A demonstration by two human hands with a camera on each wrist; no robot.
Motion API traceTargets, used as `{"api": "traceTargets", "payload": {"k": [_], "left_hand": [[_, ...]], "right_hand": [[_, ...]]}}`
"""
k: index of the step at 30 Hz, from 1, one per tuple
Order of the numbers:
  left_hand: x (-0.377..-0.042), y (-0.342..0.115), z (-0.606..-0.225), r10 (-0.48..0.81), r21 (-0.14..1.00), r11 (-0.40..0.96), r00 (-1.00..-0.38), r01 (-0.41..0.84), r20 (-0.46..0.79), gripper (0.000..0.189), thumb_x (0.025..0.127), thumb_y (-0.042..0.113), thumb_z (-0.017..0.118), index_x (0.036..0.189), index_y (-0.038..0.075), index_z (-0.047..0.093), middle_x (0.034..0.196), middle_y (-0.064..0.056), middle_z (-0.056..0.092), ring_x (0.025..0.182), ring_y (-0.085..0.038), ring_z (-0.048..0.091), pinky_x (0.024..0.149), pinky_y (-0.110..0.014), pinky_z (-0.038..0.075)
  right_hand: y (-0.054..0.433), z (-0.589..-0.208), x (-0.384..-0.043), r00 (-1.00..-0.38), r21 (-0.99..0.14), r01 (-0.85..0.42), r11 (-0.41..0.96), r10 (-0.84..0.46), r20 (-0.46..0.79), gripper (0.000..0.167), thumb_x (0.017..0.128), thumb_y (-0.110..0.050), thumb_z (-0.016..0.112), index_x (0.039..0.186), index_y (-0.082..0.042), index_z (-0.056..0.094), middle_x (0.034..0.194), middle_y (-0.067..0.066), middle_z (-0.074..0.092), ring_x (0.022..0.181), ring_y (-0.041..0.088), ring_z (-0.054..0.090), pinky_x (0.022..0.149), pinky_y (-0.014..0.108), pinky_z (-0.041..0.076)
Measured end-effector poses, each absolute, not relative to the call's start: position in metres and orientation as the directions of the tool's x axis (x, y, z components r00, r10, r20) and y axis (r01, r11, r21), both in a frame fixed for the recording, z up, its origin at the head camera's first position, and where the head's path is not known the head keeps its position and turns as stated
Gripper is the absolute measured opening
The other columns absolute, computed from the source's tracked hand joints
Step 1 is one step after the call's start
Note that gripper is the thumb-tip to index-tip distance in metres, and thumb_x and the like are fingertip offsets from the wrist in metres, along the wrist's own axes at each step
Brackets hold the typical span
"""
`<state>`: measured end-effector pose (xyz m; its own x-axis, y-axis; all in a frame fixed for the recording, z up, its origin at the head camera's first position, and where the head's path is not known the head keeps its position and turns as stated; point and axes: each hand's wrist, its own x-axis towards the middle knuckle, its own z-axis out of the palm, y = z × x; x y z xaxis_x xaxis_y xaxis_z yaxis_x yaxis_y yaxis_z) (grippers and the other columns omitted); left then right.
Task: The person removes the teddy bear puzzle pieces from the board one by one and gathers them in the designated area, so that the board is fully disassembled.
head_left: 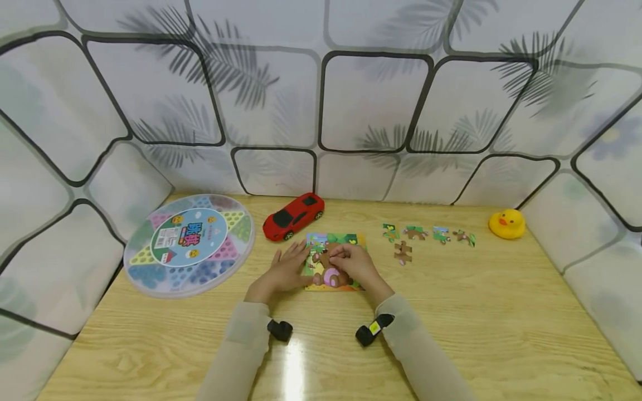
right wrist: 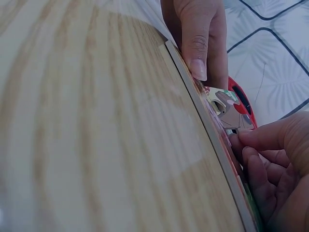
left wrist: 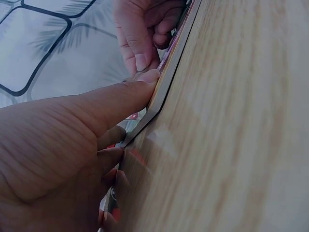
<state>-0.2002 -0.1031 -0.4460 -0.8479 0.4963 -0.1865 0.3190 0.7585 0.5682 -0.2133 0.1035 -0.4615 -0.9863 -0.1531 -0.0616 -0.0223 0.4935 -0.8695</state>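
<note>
A picture puzzle board [head_left: 314,286] with a brown bear design lies on the wooden table. My left hand [head_left: 289,269] rests at its left side with fingers stretched out, the thumb [left wrist: 128,96] pressing on the board near the front edge. Over the middle of the board, my right hand [head_left: 355,264] pinches a puzzle piece between thumb and fingers. In the right wrist view this puzzle piece [right wrist: 231,116] stands tilted up from the board, partly covered by the fingertips. Several loose puzzle pieces [head_left: 403,253] lie to the right of the board.
A red toy car [head_left: 296,216] stands just behind the board on the left. Farther left lies a round Chinese checkers box [head_left: 190,236]. A yellow rubber duck [head_left: 507,224] sits at the back right. A patterned fabric wall [head_left: 371,100] rises behind the table.
</note>
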Motion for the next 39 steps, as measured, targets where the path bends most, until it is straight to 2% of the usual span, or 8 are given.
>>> {"api": "traceTargets", "payload": {"k": [18, 25, 32, 39], "left_hand": [[-0.2007, -0.1023, -0.4457, 0.482, 0.58, 0.76, -0.853, 0.294, -0.2, 0.088, 0.087, 0.043, 0.065, 0.153, 0.011, 0.016, 0.159, -0.009, 0.005, 0.145, -0.027, -0.001, 0.111, -0.056, -0.006], [-0.1999, -0.1021, -0.445, 0.476, 0.578, 0.764, -0.855, 0.286, -0.205, 0.086, 0.086, 0.043, 0.066, 0.151, 0.007, 0.022, 0.159, -0.008, 0.007, 0.145, -0.027, 0.0, 0.111, -0.056, -0.005], [-0.2009, -0.1033, -0.4471, 0.471, 0.577, 0.767, -0.858, 0.282, -0.207, 0.087, 0.086, 0.044, 0.066, 0.152, 0.012, 0.019, 0.159, -0.006, 0.005, 0.145, -0.025, -0.001, 0.111, -0.055, -0.007], [-0.201, -0.1032, -0.4475, 0.475, 0.579, 0.762, -0.858, 0.289, -0.196, 0.087, 0.086, 0.044, 0.066, 0.152, 0.012, 0.02, 0.159, -0.007, 0.006, 0.145, -0.027, 0.0, 0.111, -0.056, -0.006]], "right_hand": [[0.0971, -0.4576, -0.2148, -0.992, -0.899, 0.073, 0.431, -0.064, -0.112, 0.005, 0.084, -0.004, 0.069, 0.086, 0.001, 0.071, 0.074, 0.005, 0.069, 0.061, 0.01, 0.058, 0.055, 0.023, 0.048], [0.0974, -0.4553, -0.2152, -0.99, -0.927, 0.116, 0.357, -0.038, -0.138, 0.008, 0.084, -0.002, 0.068, 0.088, 0.004, 0.071, 0.074, 0.005, 0.068, 0.06, 0.008, 0.056, 0.056, 0.021, 0.048], [0.0995, -0.4553, -0.214, -0.99, -0.942, 0.085, 0.324, -0.076, -0.115, 0.01, 0.085, -0.002, 0.067, 0.091, 0.006, 0.07, 0.076, 0.007, 0.069, 0.062, 0.007, 0.057, 0.057, 0.021, 0.048], [0.1026, -0.4599, -0.2141, -0.99, -0.951, 0.056, 0.305, -0.108, -0.093, 0.014, 0.086, -0.006, 0.068, 0.094, 0.006, 0.071, 0.078, 0.006, 0.069, 0.061, 0.007, 0.058, 0.057, 0.021, 0.047]]}}
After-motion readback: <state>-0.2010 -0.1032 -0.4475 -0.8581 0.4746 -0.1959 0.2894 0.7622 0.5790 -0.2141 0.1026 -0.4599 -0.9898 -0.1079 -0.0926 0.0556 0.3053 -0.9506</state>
